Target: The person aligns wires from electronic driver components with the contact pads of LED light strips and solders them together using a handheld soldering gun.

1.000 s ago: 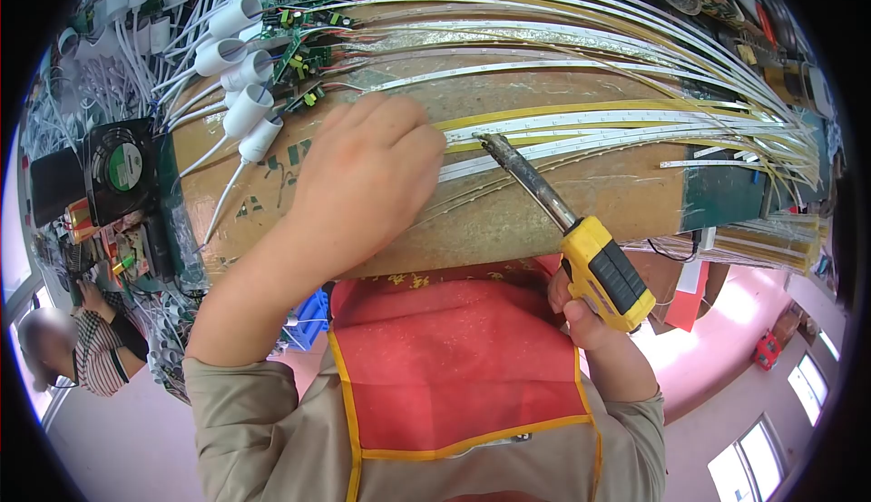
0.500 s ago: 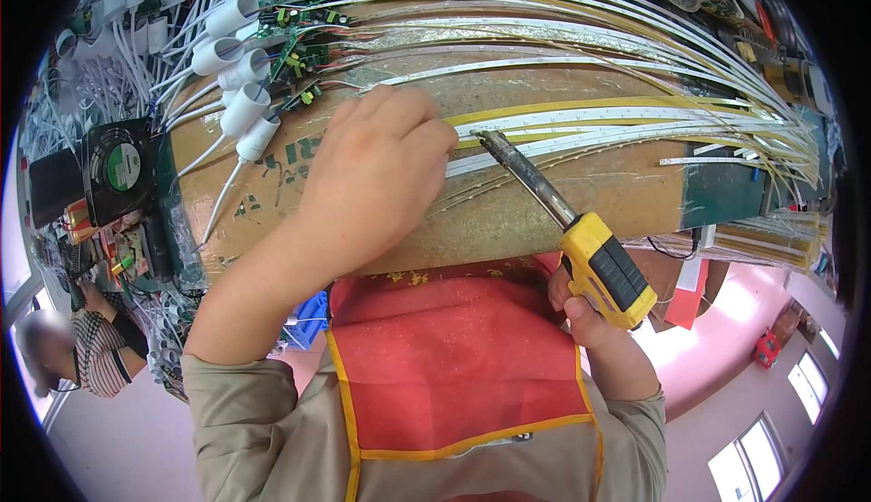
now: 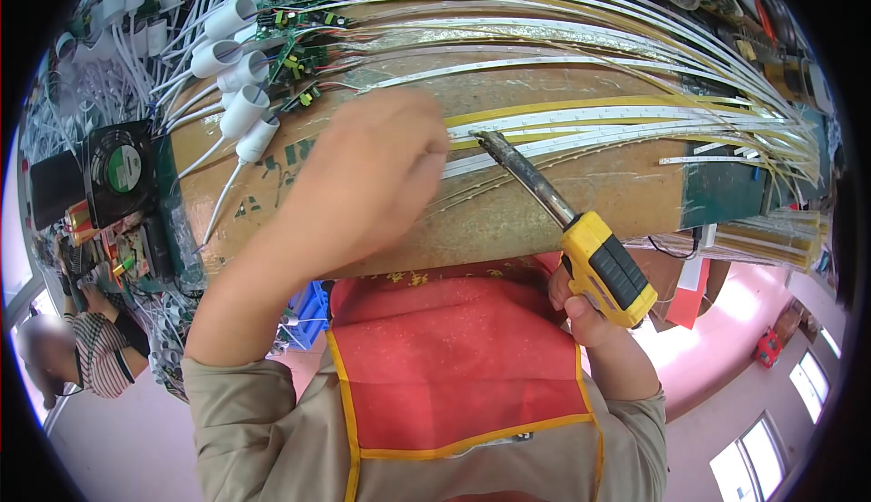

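My left hand (image 3: 376, 171) is closed above the cardboard-covered bench, slightly blurred, its fingers curled over the left ends of several LED strips (image 3: 581, 119). Whatever its fingertips hold is hidden behind the hand. In my right hand (image 3: 585, 316), at the bench's front edge, is a yellow and black soldering iron (image 3: 606, 269). Its long metal barrel slants up and left, and the dark tip lies over the strips, a little right of my left hand.
White lamp caps (image 3: 243, 112) with cables and green circuit boards (image 3: 304, 57) line the bench's left side. More wired LED strips (image 3: 562, 62) curve across the back. A black fan (image 3: 121, 168) stands at left. Another person (image 3: 95, 348) sits at lower left.
My left hand has shifted slightly left and rolled a little, now blurred. The soldering iron and my right hand stay where they were.
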### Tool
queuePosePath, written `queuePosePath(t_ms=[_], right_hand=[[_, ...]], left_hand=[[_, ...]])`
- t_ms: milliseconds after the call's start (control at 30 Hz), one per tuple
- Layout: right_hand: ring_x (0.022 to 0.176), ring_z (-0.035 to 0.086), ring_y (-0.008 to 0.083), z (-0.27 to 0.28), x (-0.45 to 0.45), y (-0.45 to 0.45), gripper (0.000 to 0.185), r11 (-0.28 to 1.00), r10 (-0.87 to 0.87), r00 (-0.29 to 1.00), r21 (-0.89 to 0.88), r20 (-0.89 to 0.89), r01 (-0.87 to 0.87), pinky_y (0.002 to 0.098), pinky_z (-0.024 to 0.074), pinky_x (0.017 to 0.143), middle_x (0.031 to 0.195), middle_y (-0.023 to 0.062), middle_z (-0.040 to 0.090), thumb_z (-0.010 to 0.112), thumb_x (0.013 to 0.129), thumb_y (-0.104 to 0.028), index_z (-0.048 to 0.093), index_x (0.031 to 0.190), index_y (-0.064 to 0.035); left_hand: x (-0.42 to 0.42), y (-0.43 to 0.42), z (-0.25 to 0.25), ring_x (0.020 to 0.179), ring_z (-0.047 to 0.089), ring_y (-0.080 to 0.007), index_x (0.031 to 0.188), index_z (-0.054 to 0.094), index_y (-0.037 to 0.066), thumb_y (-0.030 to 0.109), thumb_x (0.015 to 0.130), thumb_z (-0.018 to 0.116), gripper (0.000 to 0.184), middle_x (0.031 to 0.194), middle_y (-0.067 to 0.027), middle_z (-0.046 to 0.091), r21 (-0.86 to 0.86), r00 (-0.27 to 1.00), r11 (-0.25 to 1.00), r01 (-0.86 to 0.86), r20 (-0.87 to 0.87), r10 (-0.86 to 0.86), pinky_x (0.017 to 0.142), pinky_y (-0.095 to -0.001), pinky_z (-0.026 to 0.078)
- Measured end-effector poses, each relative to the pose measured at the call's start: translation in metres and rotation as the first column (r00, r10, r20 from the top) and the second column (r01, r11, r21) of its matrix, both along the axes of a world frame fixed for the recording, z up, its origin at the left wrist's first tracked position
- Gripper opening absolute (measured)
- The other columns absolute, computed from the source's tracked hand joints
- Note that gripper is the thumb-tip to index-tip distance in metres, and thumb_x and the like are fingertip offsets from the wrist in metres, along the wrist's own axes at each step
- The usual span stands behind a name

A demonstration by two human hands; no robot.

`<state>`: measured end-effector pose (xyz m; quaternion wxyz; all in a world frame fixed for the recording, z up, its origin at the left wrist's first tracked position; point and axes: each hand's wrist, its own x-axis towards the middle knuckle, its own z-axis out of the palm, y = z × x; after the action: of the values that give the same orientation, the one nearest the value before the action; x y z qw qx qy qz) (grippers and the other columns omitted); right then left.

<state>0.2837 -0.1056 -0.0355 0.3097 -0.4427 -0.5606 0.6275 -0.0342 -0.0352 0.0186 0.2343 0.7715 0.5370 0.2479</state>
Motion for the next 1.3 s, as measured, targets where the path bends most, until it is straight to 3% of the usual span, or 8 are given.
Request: queuePosePath(t_ms=[33,133,233,333,433,533,733,1300], right_hand=[[0.060,0.059,0.0229,0.000,0.000,0.000,0.022,1.000,0.000,1.000,-0.004,-0.008,0.000,0.0339,0.0457,0.056,0.067,0.0046,0.059,0.073,0.086,-0.026,0.063,0.079,-0.0072],[0.059,0.059,0.0228,-0.001,0.001,0.001,0.021,1.000,0.017,1.000,-0.017,-0.018,-0.017,0.0336,0.0455,0.055,0.067,0.0047,0.059,0.073,0.086,-0.024,0.062,0.079,-0.0070],[0.058,0.058,0.0227,-0.002,0.002,0.001,0.020,1.000,0.026,1.000,-0.015,-0.006,-0.026,0.0336,0.0453,0.054,0.067,0.0045,0.059,0.072,0.086,-0.023,0.062,0.079,-0.0070],[0.057,0.058,0.0228,-0.003,0.002,0.000,0.021,1.000,0.013,1.000,-0.004,-0.013,-0.013,0.0338,0.0451,0.054,0.066,0.0045,0.059,0.072,0.086,-0.024,0.062,0.078,-0.0072],[0.057,0.058,0.0227,-0.003,0.002,-0.001,0.022,1.000,0.009,1.000,0.008,-0.004,-0.009,0.0339,0.0452,0.053,0.065,0.0045,0.059,0.072,0.086,-0.025,0.062,0.077,-0.0074],[0.057,0.059,0.0226,-0.004,0.002,0.000,0.023,0.999,0.017,1.000,0.034,0.016,-0.017,0.0336,0.0454,0.053,0.064,0.0044,0.058,0.072,0.086,-0.026,0.063,0.076,-0.0074],[0.057,0.059,0.0223,0.002,-0.002,0.002,0.023,1.000,0.010,1.000,0.015,0.005,-0.010,0.0330,0.0455,0.053,0.064,0.0045,0.058,0.072,0.086,-0.026,0.063,0.077,-0.0070],[0.062,0.060,0.0210,-0.001,-0.003,-0.002,0.026,0.999,0.051,0.998,-0.011,-0.042,-0.052,0.0324,0.0469,0.056,0.074,0.0067,0.060,0.073,0.086,-0.028,0.061,0.086,-0.0055]], left_hand=[[-0.003,-0.001,0.002,0.095,0.062,-0.0304,0.094,0.063,0.003,0.007,0.085,0.067,0.010,0.100,-0.0104,0.065,-0.046,0.997,0.999,-0.029,0.068,0.032,0.084,-0.0388,0.048],[-0.008,-0.004,0.007,0.095,0.063,-0.0299,0.098,0.064,0.003,0.009,0.088,0.069,0.013,0.099,-0.0112,0.066,-0.198,0.989,0.972,-0.128,0.050,0.140,0.084,-0.0382,0.049],[-0.010,-0.006,-0.003,0.097,0.063,-0.0304,0.100,0.065,0.004,0.008,0.086,0.070,0.015,0.100,-0.0110,0.066,-0.045,0.998,0.997,-0.066,-0.018,0.066,0.085,-0.0388,0.049],[-0.008,-0.007,-0.002,0.096,0.063,-0.0305,0.100,0.067,0.005,0.008,0.085,0.070,0.016,0.099,-0.0107,0.066,0.042,0.992,0.995,-0.096,-0.073,0.099,0.085,-0.0397,0.048],[-0.010,-0.008,-0.004,0.096,0.063,-0.0308,0.096,0.067,0.005,0.007,0.083,0.071,0.013,0.096,-0.0097,0.066,0.038,0.985,0.991,-0.128,-0.113,0.132,0.086,-0.0404,0.048],[-0.013,-0.007,-0.013,0.095,0.063,-0.0307,0.092,0.067,0.006,0.006,0.081,0.070,0.011,0.093,-0.0089,0.066,0.122,0.988,0.992,-0.035,-0.148,0.053,0.085,-0.0405,0.047],[-0.005,-0.004,-0.013,0.093,0.061,-0.0313,0.086,0.065,0.006,0.006,0.082,0.068,0.005,0.089,-0.0086,0.064,0.123,0.978,0.989,-0.082,-0.181,0.104,0.084,-0.0421,0.046],[0.005,-0.002,-0.019,0.098,0.058,-0.0309,0.086,0.061,0.007,0.005,0.079,0.068,0.010,0.096,-0.0081,0.062,0.178,0.971,0.979,-0.097,-0.198,0.133,0.086,-0.0436,0.044]])
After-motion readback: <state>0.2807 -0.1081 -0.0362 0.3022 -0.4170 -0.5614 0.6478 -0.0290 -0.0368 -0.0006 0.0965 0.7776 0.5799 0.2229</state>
